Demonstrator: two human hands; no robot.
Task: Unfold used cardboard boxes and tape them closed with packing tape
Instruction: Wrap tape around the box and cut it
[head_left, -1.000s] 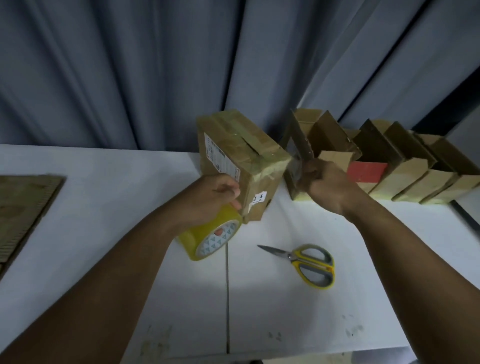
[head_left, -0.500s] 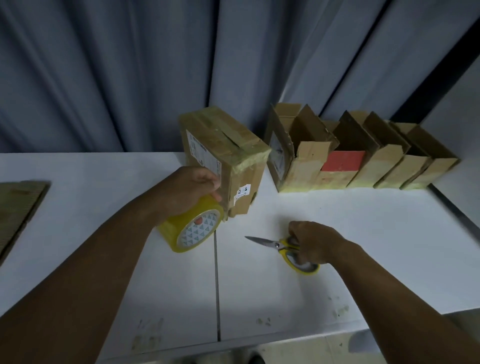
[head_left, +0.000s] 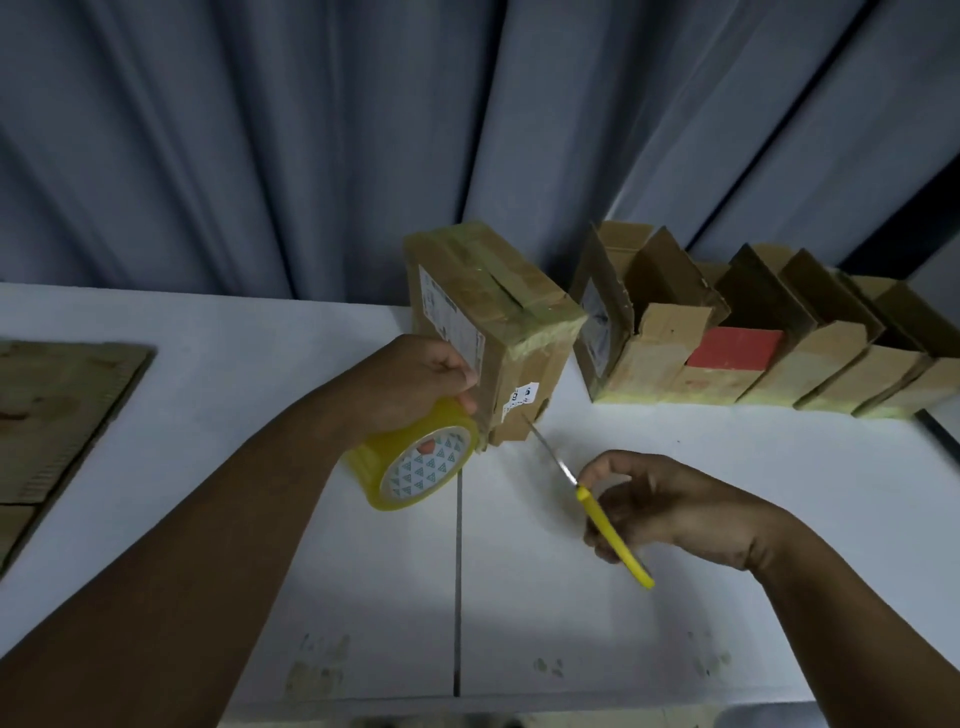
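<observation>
Left hand (head_left: 415, 379) grips a yellow roll of packing tape (head_left: 415, 467), fingers curled over the top of the roll, and holds it against the lower near corner of a cardboard box (head_left: 488, 322). The roll's open side, with a white core printed in small triangles, faces the camera. The knuckles touch the box's side, just under a white shipping label (head_left: 449, 322).

The box stands on end at the middle of the white table (head_left: 208, 467), tilted, near the back edge. Strips of yellowish tape run along its upper face and over its edges. A small white sticker (head_left: 522, 397) sits low on its near side.

Right hand (head_left: 660, 504) is closed around the yellow handles of a pair of scissors (head_left: 597, 499), lifted off the table. The blades point up and to the left at the box's lower corner, just under the sticker. Whether the tip touches the cardboard cannot be told, nor whether the blades are parted.

To the right of the box, a row of open cardboard boxes (head_left: 831, 358) stands side by side along the back of the table, flaps up, with yellowish tape along their bottom edges. One shows a red panel (head_left: 735, 349). A flat sheet of cardboard (head_left: 57, 410) lies at the table's left edge, well apart from the box. A grey curtain (head_left: 311, 130) hangs behind the table.
</observation>
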